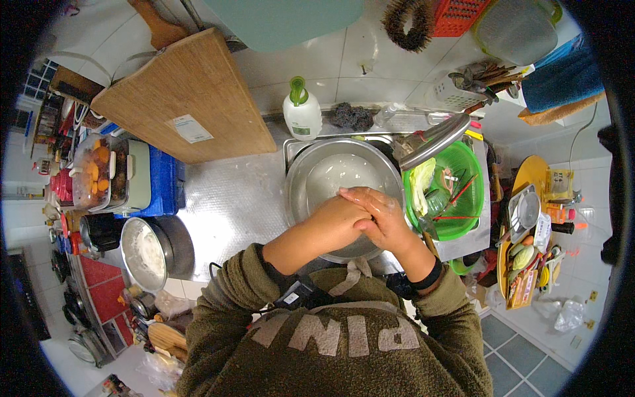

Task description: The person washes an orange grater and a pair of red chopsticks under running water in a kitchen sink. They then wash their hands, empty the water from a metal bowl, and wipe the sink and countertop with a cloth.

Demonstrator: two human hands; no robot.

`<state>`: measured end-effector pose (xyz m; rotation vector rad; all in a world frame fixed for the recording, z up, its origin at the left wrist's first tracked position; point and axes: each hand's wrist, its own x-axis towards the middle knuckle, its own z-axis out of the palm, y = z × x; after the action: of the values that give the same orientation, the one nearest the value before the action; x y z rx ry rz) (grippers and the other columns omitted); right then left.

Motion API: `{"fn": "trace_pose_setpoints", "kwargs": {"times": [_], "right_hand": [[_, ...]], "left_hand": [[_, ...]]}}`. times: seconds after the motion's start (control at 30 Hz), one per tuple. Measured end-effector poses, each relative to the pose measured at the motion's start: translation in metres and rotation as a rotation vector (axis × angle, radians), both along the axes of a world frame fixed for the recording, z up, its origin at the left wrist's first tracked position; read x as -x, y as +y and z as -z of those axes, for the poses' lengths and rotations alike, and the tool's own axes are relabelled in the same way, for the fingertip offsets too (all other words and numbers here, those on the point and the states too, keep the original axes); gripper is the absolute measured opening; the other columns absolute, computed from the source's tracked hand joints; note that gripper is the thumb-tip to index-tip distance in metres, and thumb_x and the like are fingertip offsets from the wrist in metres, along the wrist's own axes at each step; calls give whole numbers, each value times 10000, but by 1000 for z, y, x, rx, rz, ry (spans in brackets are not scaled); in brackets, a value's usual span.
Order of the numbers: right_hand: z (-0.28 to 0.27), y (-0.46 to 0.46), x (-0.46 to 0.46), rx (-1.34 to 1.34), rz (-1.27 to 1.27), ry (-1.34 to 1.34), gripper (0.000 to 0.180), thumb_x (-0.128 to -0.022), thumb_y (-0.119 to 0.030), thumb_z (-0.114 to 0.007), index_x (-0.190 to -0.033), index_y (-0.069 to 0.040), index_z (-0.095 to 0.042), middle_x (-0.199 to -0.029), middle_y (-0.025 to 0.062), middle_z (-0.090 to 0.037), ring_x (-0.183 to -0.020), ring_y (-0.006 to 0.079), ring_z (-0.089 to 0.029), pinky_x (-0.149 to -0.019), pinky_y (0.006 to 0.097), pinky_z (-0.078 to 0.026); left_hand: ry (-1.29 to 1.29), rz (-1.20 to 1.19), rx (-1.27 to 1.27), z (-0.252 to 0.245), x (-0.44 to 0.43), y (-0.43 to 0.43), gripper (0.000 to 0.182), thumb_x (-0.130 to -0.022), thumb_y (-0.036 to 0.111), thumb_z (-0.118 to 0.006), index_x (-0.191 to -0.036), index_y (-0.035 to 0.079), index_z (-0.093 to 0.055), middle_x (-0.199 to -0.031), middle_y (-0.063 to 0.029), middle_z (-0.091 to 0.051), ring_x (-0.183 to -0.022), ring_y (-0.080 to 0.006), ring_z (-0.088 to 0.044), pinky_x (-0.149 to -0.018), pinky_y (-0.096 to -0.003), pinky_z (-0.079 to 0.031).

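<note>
Over a round stainless steel basin (294, 186) in the sink, my two hands are clasped together. My left hand (333, 216) points to the right with its back facing up, and its fingers are hidden under the other hand. My right hand (386, 213) wraps around it, its fingers across the knuckles. The right hand's skin looks wet. Below them, the basin holds cloudy water (342, 171). Just right of the basin sits a green plastic colander (471, 198) with a cabbage leaf (421, 191) and red-handled utensils inside.
A tilted metal lid (436, 141) overhangs the colander. A white pump bottle (301, 114) and a dark scouring pad (351, 117) stand behind the basin. At left are a large wooden board (198, 94), a metal pot (146, 255) with whitish contents, and a blue crate (166, 178).
</note>
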<state>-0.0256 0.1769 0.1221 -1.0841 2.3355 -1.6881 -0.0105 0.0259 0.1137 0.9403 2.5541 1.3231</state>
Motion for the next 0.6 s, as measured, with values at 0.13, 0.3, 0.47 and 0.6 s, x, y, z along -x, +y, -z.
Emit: {"fn": "trace_pose_setpoints", "kwargs": {"times": [0.13, 0.3, 0.47, 0.6], "right_hand": [[-2, 4, 0, 18, 37, -296, 414, -1004, -321, -426, -1144, 3, -643, -1073, 199, -665, -1046, 341, -621, -956, 385, -453], [-9, 0, -1, 48, -34, -320, 351, -988, -256, -456, -1166, -8, -630, -1105, 198, -648, -1038, 354, -613, -951, 395, -453], [-18, 3, 0, -206, -181, -62, 385, -949, -237, -512, -1274, -35, -552, -1189, 198, -607, -1070, 378, -584, -971, 425, -438], [-11, 2, 4, -174, -281, -160, 414, -934, -236, -522, -1297, -37, -523, -1204, 211, -591, -1121, 386, -556, -993, 438, -421]], "left_hand": [[-33, -62, 59, 5, -8, 8, 218, -818, 143, -518, -933, 10, -647, -979, -207, -650, -884, -383, -627, -753, -468, -512], [19, -135, 42, 12, -12, 11, 234, -835, 124, -505, -1010, 8, -610, -1035, -208, -635, -930, -390, -613, -769, -470, -504], [-69, -27, 84, 21, -18, 12, 303, -835, 121, -521, -1107, 4, -585, -1118, -213, -607, -1007, -375, -600, -876, -451, -473], [39, -5, -17, 17, -13, 12, 281, -840, 117, -524, -1090, 2, -579, -1091, -200, -618, -990, -384, -599, -846, -452, -483]]}}
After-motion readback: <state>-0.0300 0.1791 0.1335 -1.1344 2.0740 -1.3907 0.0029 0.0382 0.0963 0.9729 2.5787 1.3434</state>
